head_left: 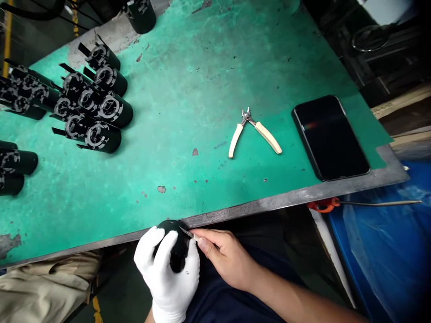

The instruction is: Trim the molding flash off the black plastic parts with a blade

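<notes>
My left hand (168, 273), in a white glove, grips a black rounded plastic part (177, 244) just below the near edge of the green table (188, 89). My bare right hand (224, 255) pinches a small thin blade (186, 231) and holds its tip against the top of the black part. Both hands are close together over my lap.
Several black cylindrical parts (90, 107) lie in a pile at the table's left. Cream-handled cutting pliers (254, 132) lie open near the middle right. A dark phone (330, 137) rests by the right corner. A blue plastic-lined bin (384, 251) stands lower right, with an orange-handled tool (325, 205) at its rim.
</notes>
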A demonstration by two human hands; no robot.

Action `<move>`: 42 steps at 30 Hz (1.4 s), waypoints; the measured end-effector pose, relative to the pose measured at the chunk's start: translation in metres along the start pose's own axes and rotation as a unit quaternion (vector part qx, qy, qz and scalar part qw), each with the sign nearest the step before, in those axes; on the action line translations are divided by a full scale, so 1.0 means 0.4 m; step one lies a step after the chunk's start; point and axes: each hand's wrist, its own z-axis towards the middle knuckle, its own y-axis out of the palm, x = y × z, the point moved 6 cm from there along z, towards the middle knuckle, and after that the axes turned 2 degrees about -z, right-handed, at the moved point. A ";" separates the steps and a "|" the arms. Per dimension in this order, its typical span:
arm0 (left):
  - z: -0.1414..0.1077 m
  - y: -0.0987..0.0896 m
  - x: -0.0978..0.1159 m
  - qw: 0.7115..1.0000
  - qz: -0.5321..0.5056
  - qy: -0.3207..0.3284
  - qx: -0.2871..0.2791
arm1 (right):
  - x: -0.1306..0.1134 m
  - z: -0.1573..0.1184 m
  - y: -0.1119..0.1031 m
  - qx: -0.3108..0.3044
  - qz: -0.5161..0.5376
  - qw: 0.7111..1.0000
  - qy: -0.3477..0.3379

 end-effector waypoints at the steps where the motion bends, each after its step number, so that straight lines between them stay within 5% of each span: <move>1: -0.001 0.000 0.000 1.000 0.000 0.005 0.003 | 0.001 0.004 -0.001 0.005 -0.009 1.000 0.003; 11: 0.004 -0.003 0.003 1.000 -0.011 -0.003 -0.002 | -0.003 0.004 -0.011 -0.024 -0.036 0.999 0.012; 18: -0.003 -0.003 0.004 1.000 0.002 0.025 0.012 | -0.013 0.016 -0.012 0.011 -0.085 0.996 -0.002; 31: -0.003 -0.004 0.001 1.000 0.002 0.009 0.004 | 0.020 0.004 -0.009 -0.031 -0.033 0.999 0.010; 42: -0.020 -0.009 -0.006 0.994 -0.002 0.104 0.017 | -0.006 0.007 -0.002 0.002 -0.048 0.999 -0.004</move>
